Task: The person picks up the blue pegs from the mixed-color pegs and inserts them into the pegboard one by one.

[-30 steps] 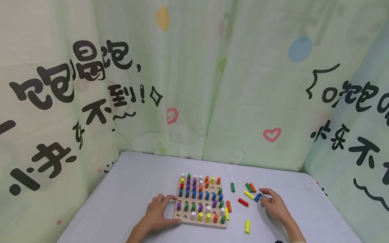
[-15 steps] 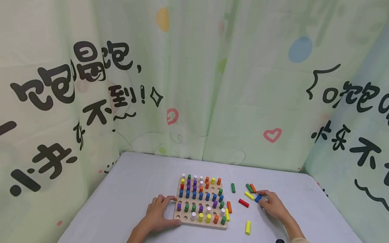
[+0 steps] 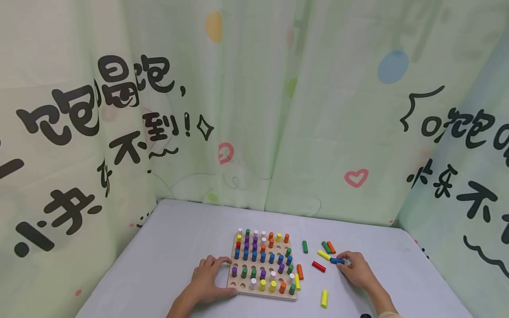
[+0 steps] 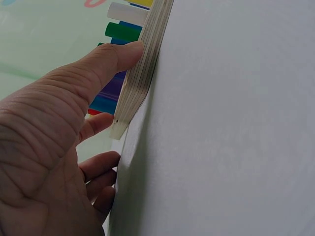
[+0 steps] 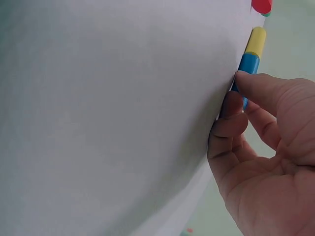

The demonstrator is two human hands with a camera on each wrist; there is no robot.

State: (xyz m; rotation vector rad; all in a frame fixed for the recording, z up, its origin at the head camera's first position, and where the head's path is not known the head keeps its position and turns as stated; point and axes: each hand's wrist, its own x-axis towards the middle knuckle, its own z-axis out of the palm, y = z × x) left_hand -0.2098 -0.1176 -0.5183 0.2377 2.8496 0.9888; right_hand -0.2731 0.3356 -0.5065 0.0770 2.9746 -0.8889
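Note:
My right hand (image 3: 359,269) pinches a blue peg (image 3: 337,261) between thumb and fingers, low over the white table. The peg lies nearly level, one end against a loose yellow peg (image 5: 257,41) in the right wrist view. My left hand (image 3: 207,279) holds the wooden pegboard (image 3: 264,293) by its near left side. In the left wrist view, the thumb (image 4: 129,55) presses on the board's layered edge and the index fingertip touches near its corner; the other fingers are off the board. Colored pegs stand upright in the board's rows, with a full blue row across the middle.
Several loose pegs lie right of the board, among them a red peg (image 3: 318,266), a green peg (image 3: 305,246), an orange peg (image 3: 300,271) and a nearer yellow peg (image 3: 324,299). A printed curtain (image 3: 254,176) encloses the table (image 3: 167,229) behind and at the sides.
The blue peg has turned from slanted to nearly level, its end pointing left. The yellow peg beside it has shifted slightly left. My left hand and the board stay put.

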